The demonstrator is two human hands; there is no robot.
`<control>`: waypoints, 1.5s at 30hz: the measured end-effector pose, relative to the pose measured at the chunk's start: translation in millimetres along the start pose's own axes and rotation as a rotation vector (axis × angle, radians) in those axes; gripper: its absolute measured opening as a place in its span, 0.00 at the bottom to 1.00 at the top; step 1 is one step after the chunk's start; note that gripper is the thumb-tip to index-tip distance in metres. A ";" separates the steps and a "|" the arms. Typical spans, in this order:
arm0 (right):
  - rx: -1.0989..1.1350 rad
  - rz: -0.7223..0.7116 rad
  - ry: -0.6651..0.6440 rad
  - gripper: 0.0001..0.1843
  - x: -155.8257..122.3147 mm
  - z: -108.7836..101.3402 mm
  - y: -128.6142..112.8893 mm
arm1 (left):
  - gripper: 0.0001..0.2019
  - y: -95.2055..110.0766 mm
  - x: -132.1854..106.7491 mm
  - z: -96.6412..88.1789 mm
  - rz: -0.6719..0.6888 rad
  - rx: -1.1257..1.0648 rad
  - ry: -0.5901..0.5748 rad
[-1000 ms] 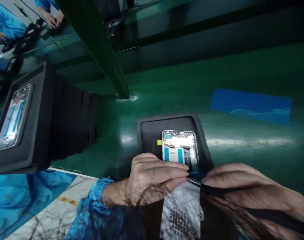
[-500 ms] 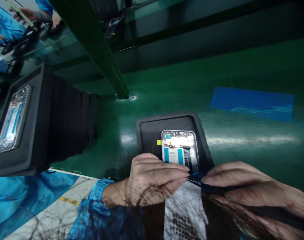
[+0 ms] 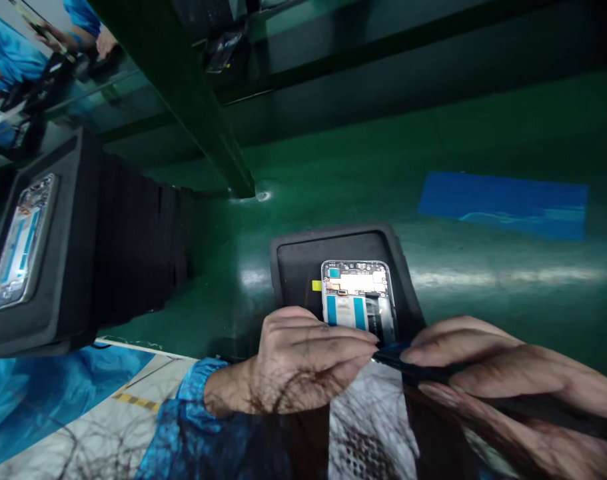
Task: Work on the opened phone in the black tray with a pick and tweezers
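A phone with its back off [image 3: 356, 283] lies in a black foam tray [image 3: 303, 257], its circuit board and blue adhesive strips showing. A yellow tab [image 3: 317, 286] sticks out at its left edge. My left hand [image 3: 313, 357] is closed in a pinch over the phone's lower part, fingertips at the left end of a dark blue-black piece [image 3: 396, 352]. That narrow piece runs across to my right hand [image 3: 508, 373], whose thumb and fingers are closed on it. Its kind is not clear, since the fingers cover much of it. The phone's lower end is hidden.
Left stands a tall stack of black foam trays [image 3: 128, 233], an opened phone [image 3: 23, 243] on top. A blue sheet [image 3: 506, 205] lies on the green tabletop to the right. A green post [image 3: 198, 100] rises behind. Co-workers' hands [image 3: 106, 41] and blue sleeves show upper left.
My right hand has shifted very slightly up and left and still grips the dark piece. My left hand stays in place, and the phone still lies in the tray.
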State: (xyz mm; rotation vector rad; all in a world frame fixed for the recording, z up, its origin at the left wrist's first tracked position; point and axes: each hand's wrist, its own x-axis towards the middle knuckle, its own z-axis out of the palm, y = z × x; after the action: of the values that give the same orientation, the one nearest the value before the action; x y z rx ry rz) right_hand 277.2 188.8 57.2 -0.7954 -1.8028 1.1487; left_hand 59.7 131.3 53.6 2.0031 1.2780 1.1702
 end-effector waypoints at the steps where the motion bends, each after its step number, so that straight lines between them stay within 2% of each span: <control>1: -0.001 -0.001 0.000 0.10 -0.5 0.1 0.2 | 0.06 -0.1 0.1 -0.2 -0.002 -0.001 0.000; 5: -0.050 -0.034 -0.019 0.07 -8.9 -4.3 5.5 | 0.07 0.5 0.6 -1.0 -0.013 0.006 0.005; 8: -0.146 -0.101 -0.117 0.04 -19.8 -10.1 11.4 | 0.06 1.0 0.7 -0.7 -0.021 0.009 0.016; 11: -0.264 -0.143 -0.180 0.06 -28.4 -12.6 13.8 | 0.07 1.3 0.8 0.3 -0.029 0.012 0.031; 16: -0.331 -0.023 -0.129 0.14 -32.5 -10.1 13.1 | 0.07 0.5 0.6 1.3 -0.033 0.023 0.045; 23: -0.327 -0.037 -0.132 0.13 -37.9 -10.2 15.5 | 0.09 -0.7 -1.8 1.8 -0.023 0.019 0.052; 27: -0.211 -0.072 -0.147 0.04 -30.6 -12.3 13.9 | 0.09 -0.1 -0.4 2.1 -0.032 0.019 0.054; 33: -0.120 -0.049 -0.072 0.04 -9.6 -7.9 5.0 | 0.07 1.7 1.1 1.9 -0.056 0.014 0.049; 38: -0.043 0.011 0.038 0.10 -2.4 -0.1 0.2 | 0.06 0.7 0.4 0.4 -0.043 0.011 0.036; 45: -0.090 -0.051 -0.020 0.07 0.4 -0.8 0.6 | 0.05 -0.8 0.3 -0.7 -0.007 0.008 0.023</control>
State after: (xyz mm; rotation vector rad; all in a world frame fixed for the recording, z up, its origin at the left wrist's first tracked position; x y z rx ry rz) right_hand 277.8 189.6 57.0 -0.7880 -1.8922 1.0521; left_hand 58.8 131.9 53.4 1.9948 1.3023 1.1892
